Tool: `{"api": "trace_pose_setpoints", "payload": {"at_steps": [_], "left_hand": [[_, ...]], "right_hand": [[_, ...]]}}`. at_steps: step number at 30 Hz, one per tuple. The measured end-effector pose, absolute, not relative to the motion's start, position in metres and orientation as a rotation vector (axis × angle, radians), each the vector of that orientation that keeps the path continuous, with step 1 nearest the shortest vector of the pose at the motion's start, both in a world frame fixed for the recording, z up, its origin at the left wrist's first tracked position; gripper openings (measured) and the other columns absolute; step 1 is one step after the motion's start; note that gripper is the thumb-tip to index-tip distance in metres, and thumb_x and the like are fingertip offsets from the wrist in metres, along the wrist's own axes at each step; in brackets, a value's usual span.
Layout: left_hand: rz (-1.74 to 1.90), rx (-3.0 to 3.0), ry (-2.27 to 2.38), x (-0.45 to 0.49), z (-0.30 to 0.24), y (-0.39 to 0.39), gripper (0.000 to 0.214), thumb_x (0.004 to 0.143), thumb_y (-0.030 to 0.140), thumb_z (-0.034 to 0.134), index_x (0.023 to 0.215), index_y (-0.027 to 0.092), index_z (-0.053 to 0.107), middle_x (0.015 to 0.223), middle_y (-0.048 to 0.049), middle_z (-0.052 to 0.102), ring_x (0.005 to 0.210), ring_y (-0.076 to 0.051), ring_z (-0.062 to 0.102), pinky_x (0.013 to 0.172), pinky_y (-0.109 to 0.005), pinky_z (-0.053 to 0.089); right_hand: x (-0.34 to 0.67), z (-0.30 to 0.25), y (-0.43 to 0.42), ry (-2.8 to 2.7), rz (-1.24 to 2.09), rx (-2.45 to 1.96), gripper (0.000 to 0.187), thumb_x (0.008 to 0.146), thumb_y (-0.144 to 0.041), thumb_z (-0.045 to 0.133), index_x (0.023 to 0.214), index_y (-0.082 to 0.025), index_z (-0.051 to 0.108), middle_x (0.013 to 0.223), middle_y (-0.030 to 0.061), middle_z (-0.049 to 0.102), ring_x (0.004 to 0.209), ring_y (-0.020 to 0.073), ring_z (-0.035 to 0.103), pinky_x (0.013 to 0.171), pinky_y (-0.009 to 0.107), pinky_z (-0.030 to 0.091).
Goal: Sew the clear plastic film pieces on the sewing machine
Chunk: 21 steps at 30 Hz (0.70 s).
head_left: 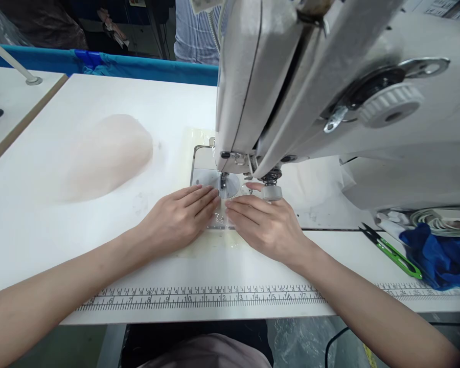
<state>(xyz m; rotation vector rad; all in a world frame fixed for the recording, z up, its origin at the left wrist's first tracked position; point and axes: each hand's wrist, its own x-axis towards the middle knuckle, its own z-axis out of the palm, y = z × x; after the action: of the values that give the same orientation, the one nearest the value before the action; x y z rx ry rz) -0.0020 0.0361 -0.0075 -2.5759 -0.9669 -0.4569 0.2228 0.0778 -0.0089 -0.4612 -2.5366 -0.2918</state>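
My left hand [180, 217] lies flat on the white table, fingers stretched toward the needle [223, 185] of a white sewing machine [329, 92]. My right hand [266, 222] lies flat opposite it, fingers pointing left. Between the fingertips sits a small, pale, see-through piece of material [221, 217], pressed onto the needle plate [209, 179] just in front of the presser foot. Both hands are open and press down on the piece.
A pile of pale pink fabric [107, 156] lies at the left. Green-handled thread snips [391, 250] and a blue cloth [440, 255] lie at the right. A printed ruler [199, 297] runs along the table's front edge. A person in a striped shirt [195, 30] stands behind.
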Motion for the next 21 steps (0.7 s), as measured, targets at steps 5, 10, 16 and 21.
{"api": "trace_pose_setpoints", "payload": {"at_steps": [5, 10, 16, 21], "left_hand": [[-0.498, -2.605, -0.995, -0.0013, -0.0073, 0.0339, 0.029, 0.096, 0.016, 0.049, 0.119, 0.007, 0.065, 0.123, -0.0132, 0.066, 0.114, -0.024, 0.064, 0.099, -0.040, 0.056], [-0.499, -2.606, -0.978, -0.0012, -0.0073, 0.0306, 0.027, 0.095, 0.016, 0.052, 0.117, 0.010, 0.066, 0.121, -0.0108, 0.067, 0.112, -0.023, 0.066, 0.098, -0.038, 0.056], [-0.481, -2.583, -1.022, -0.0015, -0.0098, 0.0376, 0.029, 0.095, 0.017, 0.052, 0.118, 0.007, 0.065, 0.121, -0.0131, 0.066, 0.113, -0.024, 0.065, 0.100, -0.039, 0.055], [-0.558, -2.602, -1.022, 0.0009, -0.0094, 0.0304, 0.028, 0.094, 0.018, 0.055, 0.119, 0.010, 0.066, 0.121, -0.0111, 0.067, 0.113, -0.024, 0.065, 0.102, -0.040, 0.054]], "right_hand": [[0.2220, -0.0097, 0.0798, -2.549, -0.358, -0.472, 0.018, 0.091, -0.007, 0.054, 0.095, -0.017, 0.069, 0.102, 0.0023, 0.076, 0.083, 0.0137, 0.066, 0.102, 0.038, 0.046], [0.2221, -0.0108, 0.0772, -2.545, -0.360, -0.445, 0.017, 0.092, -0.008, 0.055, 0.097, -0.015, 0.070, 0.103, 0.0041, 0.076, 0.095, 0.0143, 0.068, 0.105, 0.040, 0.043], [0.2189, -0.0105, 0.0808, -2.546, -0.366, -0.512, 0.015, 0.090, -0.010, 0.059, 0.099, -0.013, 0.070, 0.102, 0.0034, 0.076, 0.082, 0.0152, 0.069, 0.099, 0.041, 0.050], [0.2186, -0.0105, 0.0791, -2.550, -0.398, -0.507, 0.018, 0.091, -0.010, 0.057, 0.098, -0.016, 0.071, 0.104, 0.0027, 0.075, 0.081, 0.0156, 0.069, 0.097, 0.040, 0.051]]}}
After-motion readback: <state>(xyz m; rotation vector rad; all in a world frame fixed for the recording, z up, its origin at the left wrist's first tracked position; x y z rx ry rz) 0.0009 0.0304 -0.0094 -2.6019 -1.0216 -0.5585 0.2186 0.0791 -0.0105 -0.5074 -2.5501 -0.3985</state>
